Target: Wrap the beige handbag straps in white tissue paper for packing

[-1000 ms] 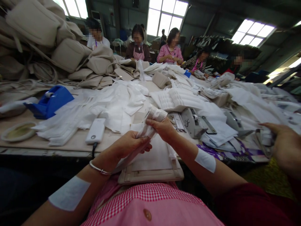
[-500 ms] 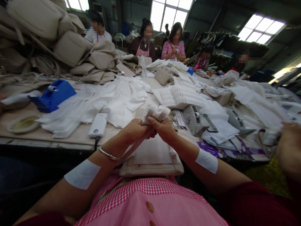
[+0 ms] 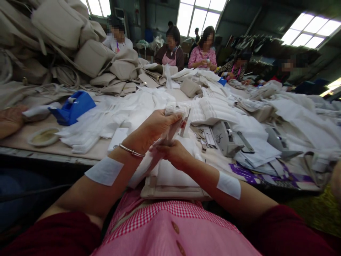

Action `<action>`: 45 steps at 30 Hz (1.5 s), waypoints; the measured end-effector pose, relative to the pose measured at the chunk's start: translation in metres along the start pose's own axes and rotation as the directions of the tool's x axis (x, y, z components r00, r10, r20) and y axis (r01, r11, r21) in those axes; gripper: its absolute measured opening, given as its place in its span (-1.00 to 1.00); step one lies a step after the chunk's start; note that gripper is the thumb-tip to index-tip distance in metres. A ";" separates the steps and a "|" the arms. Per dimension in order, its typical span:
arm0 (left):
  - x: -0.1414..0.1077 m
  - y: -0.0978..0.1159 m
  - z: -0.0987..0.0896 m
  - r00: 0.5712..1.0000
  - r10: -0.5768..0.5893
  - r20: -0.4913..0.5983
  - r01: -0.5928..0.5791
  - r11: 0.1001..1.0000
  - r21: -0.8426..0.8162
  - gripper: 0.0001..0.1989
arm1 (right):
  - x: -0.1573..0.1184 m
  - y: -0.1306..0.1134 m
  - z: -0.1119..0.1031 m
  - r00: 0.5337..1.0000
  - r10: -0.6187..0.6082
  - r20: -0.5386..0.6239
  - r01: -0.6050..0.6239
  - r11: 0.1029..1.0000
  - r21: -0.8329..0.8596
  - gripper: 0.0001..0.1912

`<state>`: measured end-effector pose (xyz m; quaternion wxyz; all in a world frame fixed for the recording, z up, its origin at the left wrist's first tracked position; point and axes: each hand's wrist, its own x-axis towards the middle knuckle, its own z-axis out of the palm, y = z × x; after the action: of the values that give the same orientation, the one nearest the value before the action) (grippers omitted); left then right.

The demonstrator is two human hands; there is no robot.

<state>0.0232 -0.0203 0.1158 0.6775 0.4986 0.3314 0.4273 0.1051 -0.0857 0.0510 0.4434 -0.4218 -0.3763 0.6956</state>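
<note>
My left hand (image 3: pixel 157 125) is raised in front of me, its fingers closed round a beige strap (image 3: pixel 172 132) whose upper end is bundled in crinkled white wrapping (image 3: pixel 178 108). Lower down, my right hand (image 3: pixel 176 153) grips the same strap, with thumb and fingers pressed together on it. The strap runs down to the left, past my left wrist. Below both hands a beige bag (image 3: pixel 160 193) lies at the table's edge against my apron, a white sheet (image 3: pixel 176 175) over it. Part of the bag is hidden behind my right forearm.
A blue tape dispenser (image 3: pixel 73 108) and a shallow dish (image 3: pixel 44 137) stand left, near another person's hand (image 3: pixel 10 121). A white power bank (image 3: pixel 118 138) lies by my left forearm. Grey tape dispensers (image 3: pixel 226 138) stand right. Beige bags (image 3: pixel 92 58) are heaped far left; co-workers sit across.
My left hand has risen with the wrapped strap end. My right hand has left the wrapping and moved down and left along the strap. The view has shifted slightly left.
</note>
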 end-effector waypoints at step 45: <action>0.009 -0.002 -0.009 0.837 0.541 -0.088 -0.181 0.424 0.887 -0.53 | -0.023 -0.046 -0.075 0.947 -0.232 -0.223 0.250 0.967 0.056 -0.60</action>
<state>0.0195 -0.0084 0.1113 0.1592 0.7367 0.4974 0.4295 0.1936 -0.0813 0.0710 0.5802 -0.4266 -0.3455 0.6016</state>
